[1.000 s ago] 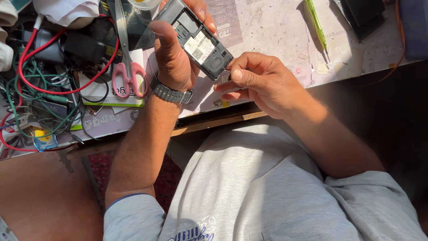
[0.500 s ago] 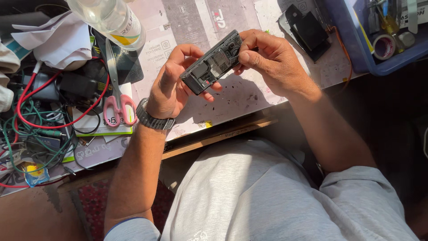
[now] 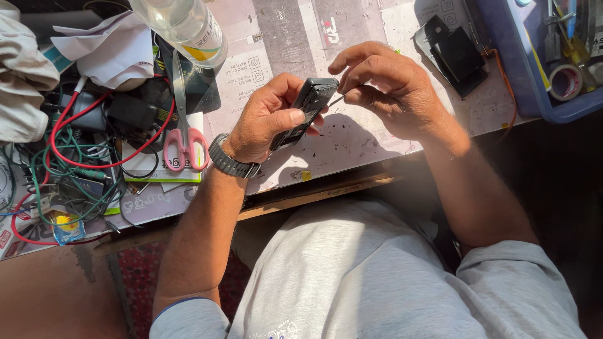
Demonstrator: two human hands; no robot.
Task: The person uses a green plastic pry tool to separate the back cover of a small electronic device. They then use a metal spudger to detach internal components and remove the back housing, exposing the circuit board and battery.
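My left hand grips a small black phone body, held edge-on above the work mat. A metal watch sits on that wrist. My right hand pinches a thin metal tool whose tip touches the top end of the phone body. Both hands hover just over the mat near the table's front edge.
Pink-handled scissors and a clear plastic bottle lie to the left, beside a tangle of red, green and black wires. A black phone part rests at the back right, next to a blue tray holding tape and tools.
The phone body has been turned from its open face to its edge. My right hand now holds a thin tool against its top end. The view has shifted slightly.
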